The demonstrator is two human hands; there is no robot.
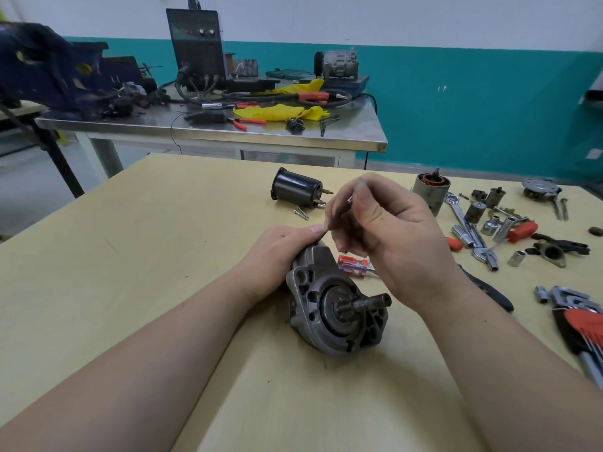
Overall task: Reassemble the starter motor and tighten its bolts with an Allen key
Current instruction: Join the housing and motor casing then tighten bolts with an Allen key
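**Starter housing held at centre of the table**

At the left of the frame the yellow table (98,272) is lying bare under the person's left forearm. The left hand (277,252) is reaching in to centre frame, its fingers curling round the top of the starter housing (336,308) and gripping it. The housing is sitting on the table just below centre: a grey, grimy cast metal piece with holes in its flange, a round recess in its face and a dark toothed shaft sticking out toward the lower right. Above it, a black cylinder (298,192) with two pins is lying on its side, two small bolts (301,213) just beside it. The right hand (381,223) is hovering over the housing's top, fingers bent and pinching a small metal part too hidden to identify. A red-handled screwdriver (354,265) is showing under that hand. Farther right, a wound motor core (430,190), sockets (489,220) and spanners are lying scattered, and a set of Allen keys (580,327) is lying at the right edge.
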